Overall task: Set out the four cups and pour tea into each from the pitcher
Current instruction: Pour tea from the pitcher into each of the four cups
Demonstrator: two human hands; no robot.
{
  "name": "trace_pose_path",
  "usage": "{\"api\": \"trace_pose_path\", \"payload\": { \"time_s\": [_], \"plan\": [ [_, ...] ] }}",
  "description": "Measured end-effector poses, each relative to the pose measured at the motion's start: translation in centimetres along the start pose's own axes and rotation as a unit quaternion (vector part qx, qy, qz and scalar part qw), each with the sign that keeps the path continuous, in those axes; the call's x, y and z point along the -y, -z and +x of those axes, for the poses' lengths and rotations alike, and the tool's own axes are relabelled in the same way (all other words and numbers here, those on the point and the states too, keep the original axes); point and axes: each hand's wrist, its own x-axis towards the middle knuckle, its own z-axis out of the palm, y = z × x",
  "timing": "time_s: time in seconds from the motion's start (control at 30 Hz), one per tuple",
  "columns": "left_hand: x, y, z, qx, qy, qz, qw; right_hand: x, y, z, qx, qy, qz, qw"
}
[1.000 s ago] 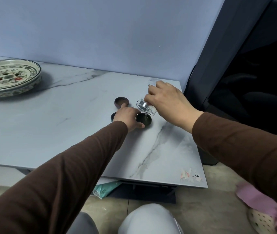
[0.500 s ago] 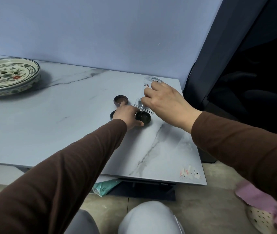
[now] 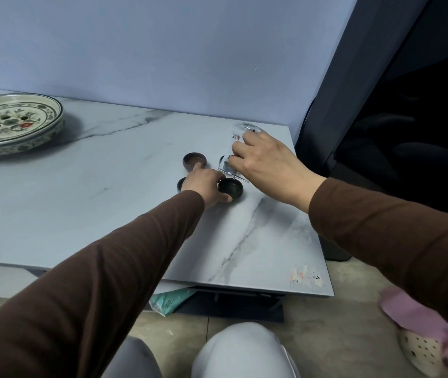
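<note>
I see the pale grey marble-patterned tabletop filling most of the view, set against a plain blue-white wall; at its far left sits a wide, round ceramic dish painted with red flowers and green leaves, well apart from everything else. Both arms reach in under dark brown long sleeves; my grey-clad knees show at the bottom edge, and a pink slipper lies on the tiled floor to the right.

My right hand is closed around a clear glass pitcher with a small red-and-white label; the pitcher is tipped steeply, its base raised toward the wall and its mouth low over the near right small dark glazed cup; I think there is dark tea in that cup, though the glare makes it hard to be sure. My left hand rests on the table among the cups, thumb pressed to that cup's near side and fingers loosely curled, gripping nothing firmly that I can make out; its forefinger points toward the small brown cup at the far left. A third dark cup peeks out just left of the left hand; a fourth dark cup is mostly hidden behind the pitcher.
</note>
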Motion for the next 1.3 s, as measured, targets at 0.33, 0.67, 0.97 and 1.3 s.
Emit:
{"api": "trace_pose_path", "payload": {
  "time_s": [0.33, 0.67, 0.97, 1.3],
  "plan": [
    [0.0, 0.2, -0.1, 0.003, -0.005, 0.003, 1.0, -0.3, -0.9, -0.3, -0.034, -0.048, 0.063, 0.996],
    [-0.1, 0.2, 0.0, 0.007, 0.0, 0.001, 1.0, -2.1, -5.9, -1.9, 0.038, -0.413, 0.385, 0.824],
    [-0.4, 0.2, 0.0, 0.009, 0.002, 0.017, 1.0, -1.6, -6.7, -2.9, -0.009, -0.594, 0.568, 0.57],
    [0.1, 3.8, -1.6, -0.038, -0.017, -0.025, 0.999, -1.4, -4.2, -0.8, -0.07, -0.588, 0.605, 0.533]
  ]
}}
